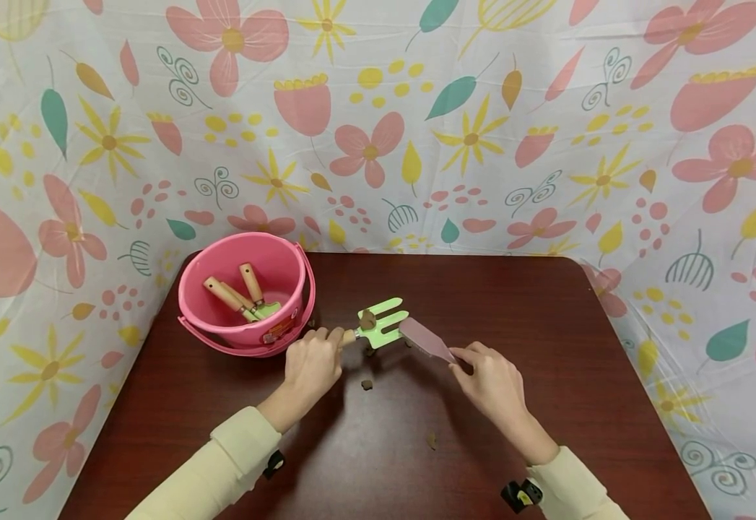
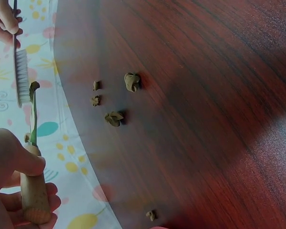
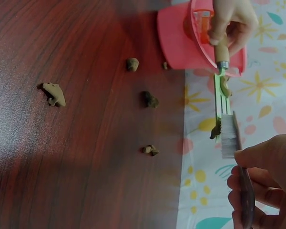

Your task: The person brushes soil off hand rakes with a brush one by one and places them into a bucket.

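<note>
My left hand (image 1: 315,365) grips the wooden handle of a small light-green hand fork (image 1: 372,336), held above the table. A brown crumbly lump (image 1: 367,320) lies on the fork near the base of its tines. My right hand (image 1: 493,383) holds a brush (image 1: 426,339) with a mauve back by its handle. Pale bristles (image 3: 228,138) meet the tine ends in the right wrist view, beside a second dark lump (image 3: 216,130) on the fork. More brown lumps lie on the table below, among them a rounded one (image 2: 132,81) and a flat piece (image 3: 54,94).
A pink bucket (image 1: 241,253) stands at the table's back left, its handle lowered. Inside it are several wooden-handled tools (image 1: 223,295) with green metal parts. The dark red-brown table (image 1: 494,303) ends at a flower-patterned cloth (image 1: 371,87) behind.
</note>
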Demonstrator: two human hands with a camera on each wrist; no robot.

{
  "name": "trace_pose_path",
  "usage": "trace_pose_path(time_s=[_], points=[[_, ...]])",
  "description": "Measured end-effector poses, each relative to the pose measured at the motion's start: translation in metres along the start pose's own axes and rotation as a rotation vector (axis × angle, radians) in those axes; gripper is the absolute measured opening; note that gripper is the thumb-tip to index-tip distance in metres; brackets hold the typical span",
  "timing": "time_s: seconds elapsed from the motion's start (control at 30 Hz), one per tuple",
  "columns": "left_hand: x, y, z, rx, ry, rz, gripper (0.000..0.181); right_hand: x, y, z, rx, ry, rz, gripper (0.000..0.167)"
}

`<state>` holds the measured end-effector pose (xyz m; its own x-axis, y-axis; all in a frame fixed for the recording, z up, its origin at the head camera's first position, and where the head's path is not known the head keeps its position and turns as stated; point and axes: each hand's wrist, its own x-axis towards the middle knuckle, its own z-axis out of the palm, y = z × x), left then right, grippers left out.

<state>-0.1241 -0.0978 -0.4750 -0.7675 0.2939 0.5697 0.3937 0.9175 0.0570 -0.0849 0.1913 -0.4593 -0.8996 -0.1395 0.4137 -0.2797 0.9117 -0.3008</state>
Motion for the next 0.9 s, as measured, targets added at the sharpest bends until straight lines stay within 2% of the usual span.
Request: trace_pose_path(time_s=[0.4, 0.53, 0.77, 0.9], points=[[0.0, 0.0, 0.0, -0.005, 0.014, 0.004, 0.018, -0.006, 0.001, 0.0, 0.017, 0.024, -0.003, 0.024], [0.0, 0.001, -0.001, -0.01, 0.014, 0.008, 0.018, -0.004, 0.003, 0.001, 0.028, 0.055, 0.001, 0.024], [-0.002, 0.003, -0.001, -0.011, 0.006, -0.005, 0.019, 0.003, 0.009, 0.002, 0.036, 0.12, 0.054, 0.022], [-0.003, 0.004, 0.001, -0.023, 0.009, -0.01, 0.021, 0.006, 0.008, 0.004, 0.045, 0.113, 0.08, 0.022]])
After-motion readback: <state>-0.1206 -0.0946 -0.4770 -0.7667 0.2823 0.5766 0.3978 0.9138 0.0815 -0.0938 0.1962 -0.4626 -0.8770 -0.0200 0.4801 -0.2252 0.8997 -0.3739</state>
